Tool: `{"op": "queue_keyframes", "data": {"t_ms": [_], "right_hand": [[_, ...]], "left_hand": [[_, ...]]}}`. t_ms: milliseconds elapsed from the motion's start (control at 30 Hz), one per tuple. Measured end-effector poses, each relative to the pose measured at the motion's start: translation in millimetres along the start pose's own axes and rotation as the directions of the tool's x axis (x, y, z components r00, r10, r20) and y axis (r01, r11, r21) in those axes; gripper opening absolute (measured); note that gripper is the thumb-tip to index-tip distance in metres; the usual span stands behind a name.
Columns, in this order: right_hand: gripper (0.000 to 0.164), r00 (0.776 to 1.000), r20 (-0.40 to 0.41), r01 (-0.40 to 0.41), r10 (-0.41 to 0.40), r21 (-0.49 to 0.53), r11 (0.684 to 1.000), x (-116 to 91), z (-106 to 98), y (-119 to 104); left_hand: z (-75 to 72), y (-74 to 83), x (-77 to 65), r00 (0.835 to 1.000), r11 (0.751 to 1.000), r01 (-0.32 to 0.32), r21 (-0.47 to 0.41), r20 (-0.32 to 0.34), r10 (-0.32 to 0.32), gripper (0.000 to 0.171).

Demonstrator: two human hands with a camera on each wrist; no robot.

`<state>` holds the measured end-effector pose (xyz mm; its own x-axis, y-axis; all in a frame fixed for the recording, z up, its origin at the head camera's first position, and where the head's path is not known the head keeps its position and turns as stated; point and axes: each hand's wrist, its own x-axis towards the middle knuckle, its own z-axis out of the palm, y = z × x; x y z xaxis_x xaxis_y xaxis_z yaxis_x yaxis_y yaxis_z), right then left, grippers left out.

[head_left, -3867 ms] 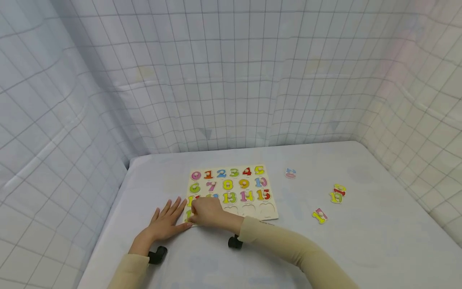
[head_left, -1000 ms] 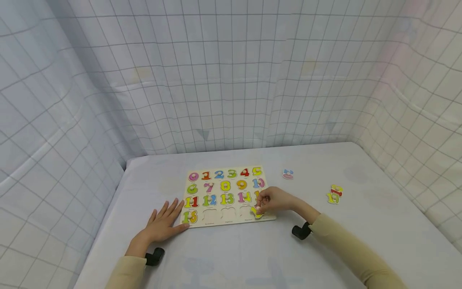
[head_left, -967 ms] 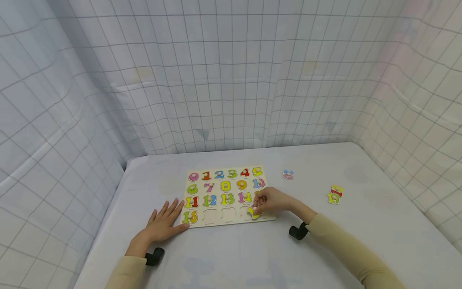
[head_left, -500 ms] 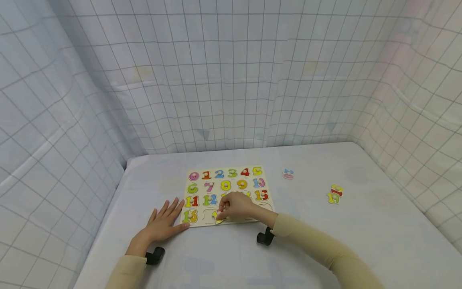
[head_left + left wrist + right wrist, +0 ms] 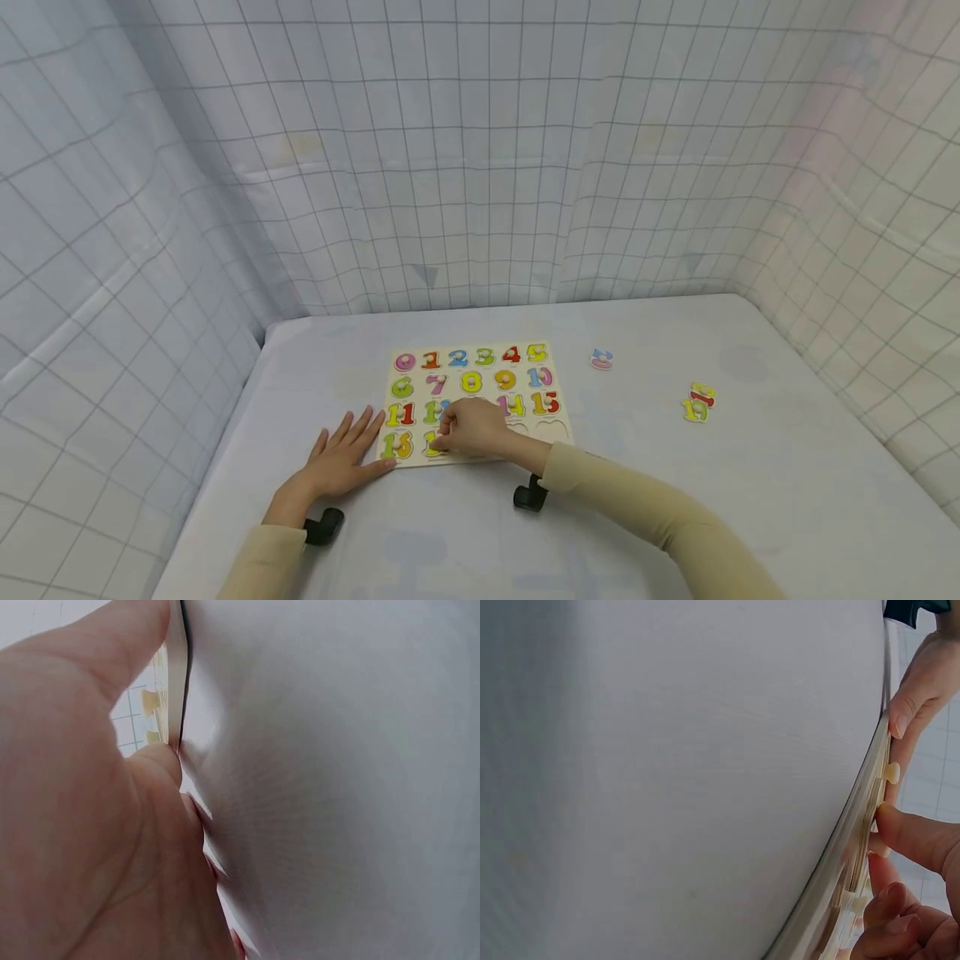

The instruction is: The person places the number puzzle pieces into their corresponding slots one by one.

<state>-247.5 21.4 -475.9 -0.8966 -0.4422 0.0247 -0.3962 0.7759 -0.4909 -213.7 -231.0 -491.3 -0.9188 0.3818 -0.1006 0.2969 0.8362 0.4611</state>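
The cream number puzzle board (image 5: 420,383) lies on the white table, its colourful pegged numbers in rows. My left hand (image 5: 339,462) is spread flat at its left side; the thumb touches the board's front left corner, and the left wrist view shows the thumb along the board's edge (image 5: 177,682). My right hand (image 5: 478,429) pinches the knob of a number puzzle piece (image 5: 432,442) with a yellow 1, at the front-row recess beside the 16 (image 5: 396,446). Its second digit is hidden behind the fingers. In the right wrist view the thumb (image 5: 919,836) and forefinger meet at the board's surface.
Right of the board lies a blue and pink number piece (image 5: 602,360). Farther right, a yellow and red piece (image 5: 703,392) lies against a yellow and green one (image 5: 695,411). Bare recesses show at the board's front right (image 5: 552,431). Gridded white cloth (image 5: 495,208) surrounds the table.
The right hand took the yellow and pink piece from the table at right, carried it left across the board's front row, and now holds it beside the 16. The left hand has stayed put.
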Motion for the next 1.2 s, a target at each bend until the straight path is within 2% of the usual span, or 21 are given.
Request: {"op": "queue_keyframes", "data": {"t_ms": [300, 467, 800, 967, 1200], "right_hand": [[0.030, 0.999, -0.029, -0.014, 0.013, -0.041, 0.999, -2, 5, -4], [0.031, 1.000, -0.027, -0.013, 0.012, -0.045, 0.999, -2, 4, -5], [0.032, 1.000, -0.003, 0.006, -0.006, -0.070, 0.998, -4, 1, -6], [0.029, 1.000, 0.016, 0.016, -0.016, -0.014, 1.000, -11, -11, 5], [0.025, 0.997, -0.077, -0.025, 0.025, 0.005, 1.000, -20, -49, 47]], "left_hand": [[-0.4, 0.7, 0.7, 1.000, 1.000, -0.008, -0.009, 0.004, 0.008, 0.089], [0.1, 1.2, 2.1, 1.000, 0.999, 0.015, 0.031, 0.022, -0.016, 0.090], [-4.6, 5.7, 0.1, 0.999, 1.000, 0.019, 0.014, 0.027, -0.019, 0.089], [-1.5, 3.7, 0.6, 1.000, 1.000, 0.003, -0.001, 0.015, -0.003, 0.088], [-2.6, 4.7, 0.9, 1.000, 1.000, 0.017, 0.007, 0.021, -0.018, 0.090]]}}
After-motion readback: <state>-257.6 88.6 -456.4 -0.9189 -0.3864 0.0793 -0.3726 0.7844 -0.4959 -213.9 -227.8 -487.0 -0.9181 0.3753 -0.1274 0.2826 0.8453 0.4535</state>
